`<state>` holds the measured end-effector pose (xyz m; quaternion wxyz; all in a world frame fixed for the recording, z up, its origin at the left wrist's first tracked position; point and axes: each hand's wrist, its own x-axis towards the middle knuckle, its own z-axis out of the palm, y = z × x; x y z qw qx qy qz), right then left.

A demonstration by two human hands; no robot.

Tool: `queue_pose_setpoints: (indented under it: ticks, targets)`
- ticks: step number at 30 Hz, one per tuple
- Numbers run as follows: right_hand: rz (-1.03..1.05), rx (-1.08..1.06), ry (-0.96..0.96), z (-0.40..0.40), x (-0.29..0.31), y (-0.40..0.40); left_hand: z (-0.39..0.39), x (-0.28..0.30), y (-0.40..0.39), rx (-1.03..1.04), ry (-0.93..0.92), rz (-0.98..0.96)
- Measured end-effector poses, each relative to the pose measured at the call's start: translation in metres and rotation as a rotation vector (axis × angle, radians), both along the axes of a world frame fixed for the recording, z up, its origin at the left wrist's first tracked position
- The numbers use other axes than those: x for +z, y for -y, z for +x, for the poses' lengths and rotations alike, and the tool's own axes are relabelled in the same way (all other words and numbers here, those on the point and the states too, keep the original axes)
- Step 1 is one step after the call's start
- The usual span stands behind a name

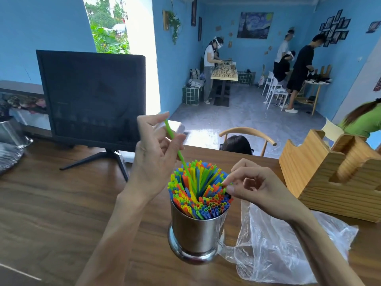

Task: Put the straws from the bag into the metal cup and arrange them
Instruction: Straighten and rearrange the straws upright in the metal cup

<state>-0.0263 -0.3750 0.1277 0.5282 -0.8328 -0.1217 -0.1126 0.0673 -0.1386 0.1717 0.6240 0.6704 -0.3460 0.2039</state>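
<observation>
A metal cup [196,232] stands on the wooden table, packed with several coloured straws [199,190] that fan out at the top. My left hand [155,149] is raised above the cup's left side and pinches a single green straw [174,139], whose lower end dips among the others. My right hand [250,185] sits at the cup's right rim, thumb and forefinger pinching the tip of a green straw there. The clear plastic bag [274,246] lies crumpled to the right of the cup, under my right forearm.
A black monitor [92,96] on a stand rises behind the cup at left. A wooden holder [332,174] sits at the right. A metal vessel [12,131] is at the far left edge. Beyond the table, a chair and several people occupy the room.
</observation>
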Motion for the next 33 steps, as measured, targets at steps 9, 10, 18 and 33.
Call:
queue_pose_setpoints:
  ticks: [9, 10, 18, 33]
  targets:
    - [-0.099, 0.038, -0.005, -0.001, 0.000, -0.004, 0.008, -0.025, 0.005, 0.152, 0.123, 0.444]
    - [-0.100, 0.035, 0.000, -0.001, 0.001, -0.005, 0.008, -0.026, 0.004, 0.133, 0.121, 0.471]
    - [0.037, -0.069, 0.233, 0.020, 0.051, -0.023, -0.008, -0.009, 0.019, -0.073, 0.001, 0.449]
    - [0.167, 0.059, 0.039, 0.027, 0.041, -0.030, -0.006, 0.024, 0.018, -0.123, -0.158, -0.347]
